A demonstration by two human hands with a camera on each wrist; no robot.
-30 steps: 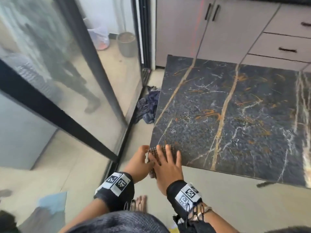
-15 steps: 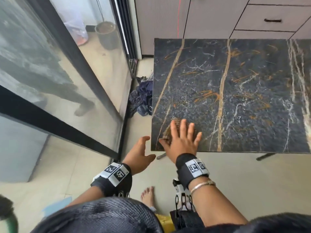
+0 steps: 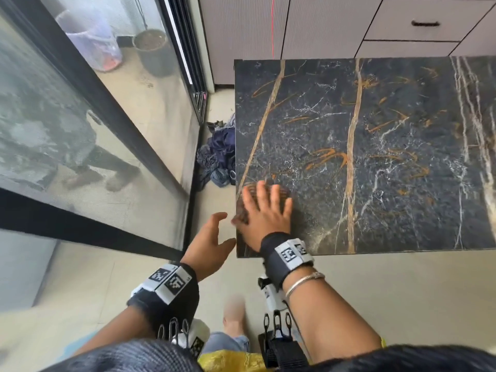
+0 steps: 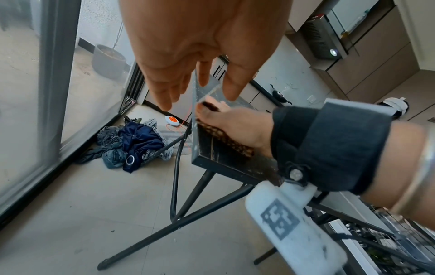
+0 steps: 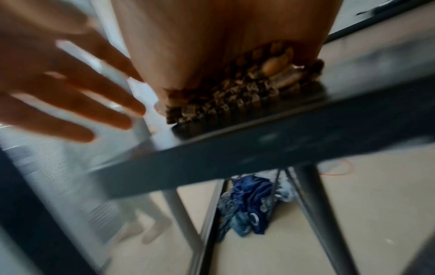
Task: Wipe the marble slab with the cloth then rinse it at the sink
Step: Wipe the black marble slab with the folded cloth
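Marble slab [image 3: 375, 157]; right hand [image 3: 264, 213] flat, pressing cloth [image 3: 245, 196]; left hand [image 3: 210, 244] released beside.

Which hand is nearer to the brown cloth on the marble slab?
Right. The right hand lies flat on the cloth, pressing it onto the marble slab near its corner. The left hand hangs open just off the slab's edge, beside the cloth, not touching it.
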